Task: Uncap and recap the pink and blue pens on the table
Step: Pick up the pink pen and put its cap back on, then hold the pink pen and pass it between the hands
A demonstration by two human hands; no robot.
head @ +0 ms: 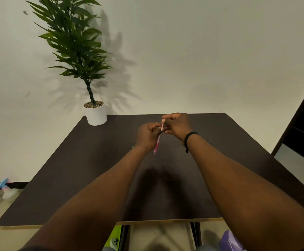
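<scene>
1. Both hands are raised above the far middle of the worktop (93, 178), meeting at the fingertips.
2. Left hand (147, 135): fingers curled in, grip closed on the pink pen (157, 143) near its upper part. The barrel slants down and toward the viewer from the fingers; its lower end hangs free above the worktop, touching nothing.
3. Right hand (177, 126): fingers bunched, grip pinched on the pen's top end, right against the left fingertips. A pale pink bit shows between the two hands; cannot tell whether the cap is seated or pulled off, as fingers cover the join.
4. A black band (189, 136) sits on the right wrist, with a small tag hanging below it.
5. A sliver of greenish colour (132, 146) shows at the left wrist's outer edge, on the worktop; too small to say what it is. The blue pen cannot be made out.
6. The worktop is dark brown, with a pale edge strip along the near side. The forearms' shadows fall on its near middle.
7. A plant (75, 42) in a white pot (96, 115) stands on the far left corner of the worktop, against the wall; its shadow spreads on the wall behind it.
8. On the floor to the left lie blurred pale items, one with a blue and pink part (3, 183).
9. Below the near edge: a lime green thing (115, 234) and a purple thing (229, 240), both partly cut off.
</scene>
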